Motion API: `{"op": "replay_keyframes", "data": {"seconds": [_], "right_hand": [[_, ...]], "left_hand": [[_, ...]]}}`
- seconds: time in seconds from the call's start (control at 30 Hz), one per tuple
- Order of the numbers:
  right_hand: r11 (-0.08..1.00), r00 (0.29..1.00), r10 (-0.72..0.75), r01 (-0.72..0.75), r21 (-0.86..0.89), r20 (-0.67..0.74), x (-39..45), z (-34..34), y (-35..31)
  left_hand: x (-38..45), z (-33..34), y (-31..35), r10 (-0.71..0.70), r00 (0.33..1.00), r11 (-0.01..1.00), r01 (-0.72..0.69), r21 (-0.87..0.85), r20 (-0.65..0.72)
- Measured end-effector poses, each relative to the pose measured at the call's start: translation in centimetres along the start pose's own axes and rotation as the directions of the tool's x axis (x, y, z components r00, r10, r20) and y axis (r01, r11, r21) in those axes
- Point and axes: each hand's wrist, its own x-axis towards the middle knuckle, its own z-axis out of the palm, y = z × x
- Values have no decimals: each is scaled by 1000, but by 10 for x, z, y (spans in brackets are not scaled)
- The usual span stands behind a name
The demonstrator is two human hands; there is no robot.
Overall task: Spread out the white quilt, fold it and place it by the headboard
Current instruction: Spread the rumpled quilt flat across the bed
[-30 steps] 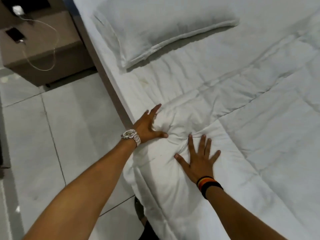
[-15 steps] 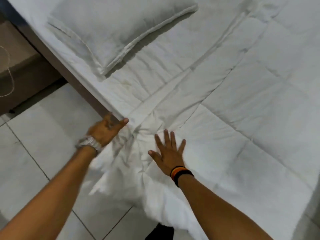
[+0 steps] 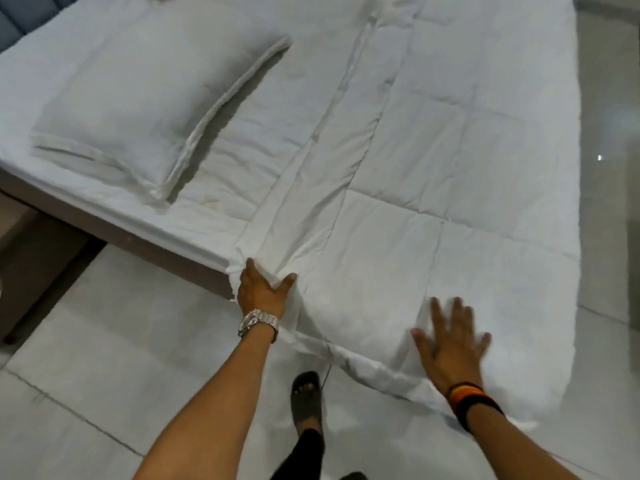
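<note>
The white quilt lies spread over the bed, its near edge hanging over the bedside toward the floor. A folded strip runs along its left edge, next to the bare sheet. My left hand, with a metal watch, rests at the quilt's near left corner with thumb and fingers apart, pressing on bunched fabric. My right hand, blurred, lies flat with fingers spread on the hanging near edge. The blue headboard shows at the top left corner.
A white pillow lies on the sheet at left, near the headboard. The brown bed frame runs along the near side. Pale floor tiles lie below, with my sandalled foot beside the quilt's edge.
The view has pulled back and swung right, showing more of the bed. My right hand has slid right along the quilt's near edge, away from my left hand, which stays at the corner.
</note>
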Motion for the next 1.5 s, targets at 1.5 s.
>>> {"op": "replay_keyframes", "data": {"seconds": [1.5], "right_hand": [[-35,678,685,-334,942,265,-103,115,116]], "left_hand": [[-46,66,-114,-57,998,982,56,-178,2]]}}
